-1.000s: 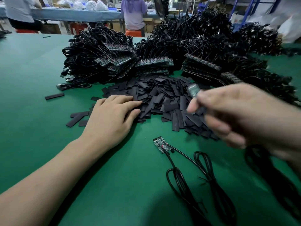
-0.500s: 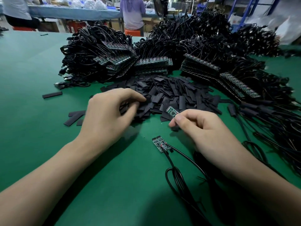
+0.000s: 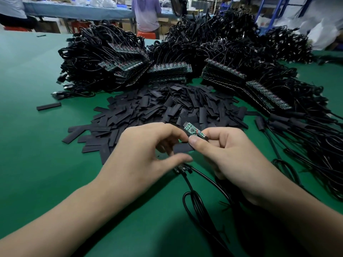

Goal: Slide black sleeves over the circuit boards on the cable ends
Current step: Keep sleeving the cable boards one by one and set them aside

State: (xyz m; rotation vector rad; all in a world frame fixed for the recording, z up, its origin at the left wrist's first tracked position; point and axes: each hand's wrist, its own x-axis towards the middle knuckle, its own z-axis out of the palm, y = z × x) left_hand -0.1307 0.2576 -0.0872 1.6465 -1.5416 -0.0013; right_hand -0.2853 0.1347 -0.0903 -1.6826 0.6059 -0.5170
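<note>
Circuit board (image 3: 193, 129) green, bare, flat black sleeve (image 3: 182, 148) just below

The left grip (image 3: 146, 154) has come off the pile of sleeves (image 3: 167, 108) with one black sleeve (image 3: 182, 148) pinched in its fingers. It has drawn back toward the near edge of the table (image 3: 37, 145) to meet the right grip (image 3: 228, 154). The right grip has raised its circuit board (image 3: 193, 129), now just above the sleeve. Together they partly hide the loose board (image 3: 181, 168).
</note>
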